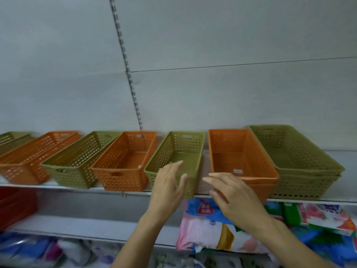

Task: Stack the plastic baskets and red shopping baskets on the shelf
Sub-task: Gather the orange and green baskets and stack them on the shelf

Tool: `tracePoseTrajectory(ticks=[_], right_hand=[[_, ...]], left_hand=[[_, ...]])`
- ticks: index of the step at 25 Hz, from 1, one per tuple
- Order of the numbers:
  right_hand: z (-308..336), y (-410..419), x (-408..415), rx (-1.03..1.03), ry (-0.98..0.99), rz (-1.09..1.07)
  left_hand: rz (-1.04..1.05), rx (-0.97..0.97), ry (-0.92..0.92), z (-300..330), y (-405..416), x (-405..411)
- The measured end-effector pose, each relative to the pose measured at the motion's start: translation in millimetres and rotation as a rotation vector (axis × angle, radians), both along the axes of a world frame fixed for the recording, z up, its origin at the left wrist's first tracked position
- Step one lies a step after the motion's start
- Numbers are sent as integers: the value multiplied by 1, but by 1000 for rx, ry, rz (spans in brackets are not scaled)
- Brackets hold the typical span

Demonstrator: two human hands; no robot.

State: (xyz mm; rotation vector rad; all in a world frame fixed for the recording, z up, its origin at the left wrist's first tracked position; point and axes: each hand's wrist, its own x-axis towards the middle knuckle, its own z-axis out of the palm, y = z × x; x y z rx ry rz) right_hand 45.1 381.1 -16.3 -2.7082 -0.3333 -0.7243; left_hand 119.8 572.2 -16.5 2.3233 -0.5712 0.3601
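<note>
— What is closest to us?

— The two hands. The left hand (170, 182) is at the near end of a green basket (178, 161), fingers spread apart and straight. The thumb is by the rim, but I can't tell if it is touching. It has not grabbed anything.

— And the other hand?

— The right hand (231, 194) is just beside it, in front of an orange stack (241, 157). Its fingers are apart too, and it holds nothing.

— So is the stacking done?

— Only a bit, I think. On the right of the shelf (123, 190), the orange one looks like two baskets pushed together, and the big green stack (297, 161) next to it shows a few rims, one on another.

— What is left?

— Lots. The green basket by the hands sits alone. To its left are an orange basket (125, 161), another green one (77, 161) and another orange one (32, 157), all side by side, not stacked. Something red (15, 206) is on the lower shelf at the far left. It may be the red shopping baskets, but it is too blurry to say.
</note>
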Motion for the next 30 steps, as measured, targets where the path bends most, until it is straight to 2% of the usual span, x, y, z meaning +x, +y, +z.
tracePoseTrajectory(ticks=[3,6,8,11,15,19,21,24,28,30], right_hand=[[-6,32,22,52,60,76],[1,64,52,-52,104,71],[11,79,77,-44,187,-48],[12,80,118,88,393,-333],[-1,70,150,317,579,-564],[5,71,157,445,553,-685],[7,73,157,484,539,-704],[6,82,155,525,472,-748],[1,91,140,570,320,-779],[3,97,125,529,243,-781]], left_hand=[[146,86,-9,-5,52,19],[210,182,43,-1,92,49],[221,196,67,3,112,71],[266,219,47,14,152,112],[261,204,183,21,200,167],[270,140,408,20,213,208],[274,126,464,17,213,218],[285,135,380,11,211,221],[289,32,287,11,212,208],[286,-83,253,12,217,190]])
